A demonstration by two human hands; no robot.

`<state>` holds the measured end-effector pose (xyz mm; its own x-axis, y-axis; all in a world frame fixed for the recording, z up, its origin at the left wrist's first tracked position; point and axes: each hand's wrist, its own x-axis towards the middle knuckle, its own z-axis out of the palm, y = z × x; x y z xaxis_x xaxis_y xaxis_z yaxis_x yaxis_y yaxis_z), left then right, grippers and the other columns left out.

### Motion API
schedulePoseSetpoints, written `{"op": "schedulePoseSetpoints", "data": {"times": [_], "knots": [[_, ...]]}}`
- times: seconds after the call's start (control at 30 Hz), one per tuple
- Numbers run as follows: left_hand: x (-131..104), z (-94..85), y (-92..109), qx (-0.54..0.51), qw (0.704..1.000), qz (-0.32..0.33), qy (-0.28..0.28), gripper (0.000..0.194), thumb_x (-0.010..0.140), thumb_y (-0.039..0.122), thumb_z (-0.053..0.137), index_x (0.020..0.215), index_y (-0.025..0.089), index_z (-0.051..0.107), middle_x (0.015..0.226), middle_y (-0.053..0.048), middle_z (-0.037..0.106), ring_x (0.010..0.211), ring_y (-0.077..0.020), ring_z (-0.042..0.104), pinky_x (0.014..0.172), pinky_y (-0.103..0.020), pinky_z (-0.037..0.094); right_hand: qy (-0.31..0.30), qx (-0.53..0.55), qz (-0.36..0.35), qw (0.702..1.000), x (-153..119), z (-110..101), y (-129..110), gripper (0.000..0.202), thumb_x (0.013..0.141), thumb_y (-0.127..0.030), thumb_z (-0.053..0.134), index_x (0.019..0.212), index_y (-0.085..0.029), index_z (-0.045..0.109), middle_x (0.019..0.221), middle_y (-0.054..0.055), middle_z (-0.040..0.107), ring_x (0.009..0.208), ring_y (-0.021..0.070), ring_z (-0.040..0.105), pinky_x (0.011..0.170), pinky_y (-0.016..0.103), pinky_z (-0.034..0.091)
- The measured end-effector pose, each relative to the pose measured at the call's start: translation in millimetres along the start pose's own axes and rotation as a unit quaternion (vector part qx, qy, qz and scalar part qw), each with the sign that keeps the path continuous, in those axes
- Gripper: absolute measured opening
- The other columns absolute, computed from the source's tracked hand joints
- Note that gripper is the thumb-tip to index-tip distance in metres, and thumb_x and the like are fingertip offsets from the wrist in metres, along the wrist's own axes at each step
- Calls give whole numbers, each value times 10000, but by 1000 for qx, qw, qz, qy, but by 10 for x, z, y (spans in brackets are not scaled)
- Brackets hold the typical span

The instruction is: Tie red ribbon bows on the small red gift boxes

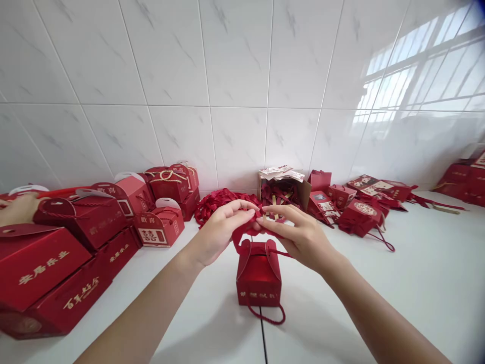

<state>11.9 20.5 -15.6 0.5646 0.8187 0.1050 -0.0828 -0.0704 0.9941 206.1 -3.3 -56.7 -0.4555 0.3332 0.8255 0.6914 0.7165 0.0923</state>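
Note:
A small red gift box (259, 275) with gold lettering stands upright on the white table, with a dark red cord (267, 319) looped in front of it. Just above and behind the box, my left hand (227, 225) is closed, its thumb and fingers pinching a red ribbon (238, 237). My right hand (299, 232) meets it from the other side, its fingers pinched on the same ribbon. The fingertips of both hands nearly touch, and they partly hide where the ribbon is gripped. A stretch of ribbon hangs down toward the box top.
Red gift boxes (56, 265) are stacked at the left, where another person's hand (18, 210) reaches in. Behind my hands lie a pile of red ribbon (217, 199) and an open carton (303, 192) with cards on top. More red boxes (359, 215) lie at the right.

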Motion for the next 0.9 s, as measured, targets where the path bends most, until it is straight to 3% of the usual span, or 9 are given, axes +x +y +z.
{"op": "schedulePoseSetpoints", "data": {"times": [0.1,0.23,0.33,0.4,0.5,0.6,0.73,0.8,0.9], "knots": [[-52,59,-25,154,983,84,58,202,880,344,495,989,182,549,765,-21,618,725,-150,594,675,-266,456,34,62,82,994,-65,12,-22,316,887,-111,471,1123,-221,650,1145,91,626,989,184,593,780,314,523],[-151,-41,-50,428,854,201,216,226,850,365,520,1018,222,565,682,37,555,527,-96,452,551,-225,373,64,65,289,953,-189,-147,36,224,872,-251,499,936,-172,699,879,65,700,762,162,631,666,262,508],[-240,-337,-84,536,777,198,264,158,790,284,550,929,219,585,580,61,419,514,-106,419,549,-217,353,-59,3,447,892,-391,-364,167,225,813,-305,509,751,-168,676,659,40,665,565,155,573,502,254,419],[-321,-595,-165,583,761,149,243,170,763,200,502,908,218,588,555,62,389,500,-116,416,550,-223,346,-175,-36,510,842,-580,-485,263,210,766,-275,498,648,-174,640,587,39,628,519,160,544,452,254,347],[-459,-917,-410,609,773,56,168,245,723,151,458,906,217,606,559,45,433,501,-141,442,536,-238,333,-274,-51,552,786,-861,-552,351,205,708,-225,513,525,-171,589,550,64,608,481,173,534,440,262,317],[-546,-1022,-698,604,789,-7,111,217,682,153,484,831,219,626,678,5,547,558,-166,505,559,-255,355,-282,-20,542,791,-998,-478,336,108,680,-183,570,651,-166,672,742,110,680,600,219,615,521,297,412],[-475,-838,-866,539,828,29,152,200,785,342,506,918,236,613,1061,-54,586,885,-234,579,752,-299,411,-229,23,491,840,-873,-276,221,446,796,-313,561,1227,-200,553,1243,133,566,1045,260,589,823,369,464],[-384,-675,-858,452,876,33,168,253,823,440,483,915,225,580,1044,-61,590,990,-245,547,811,-302,405,-201,100,473,852,-748,-164,145,479,873,-425,469,1290,-188,484,1232,138,572,1081,245,570,875,382,450],[-257,-437,-849,335,930,19,147,320,834,524,467,797,209,514,846,-20,571,857,-205,543,775,-289,406,-187,246,458,833,-606,17,39,526,905,-534,369,1293,-195,472,1151,127,612,1010,226,595,881,383,440]]}}
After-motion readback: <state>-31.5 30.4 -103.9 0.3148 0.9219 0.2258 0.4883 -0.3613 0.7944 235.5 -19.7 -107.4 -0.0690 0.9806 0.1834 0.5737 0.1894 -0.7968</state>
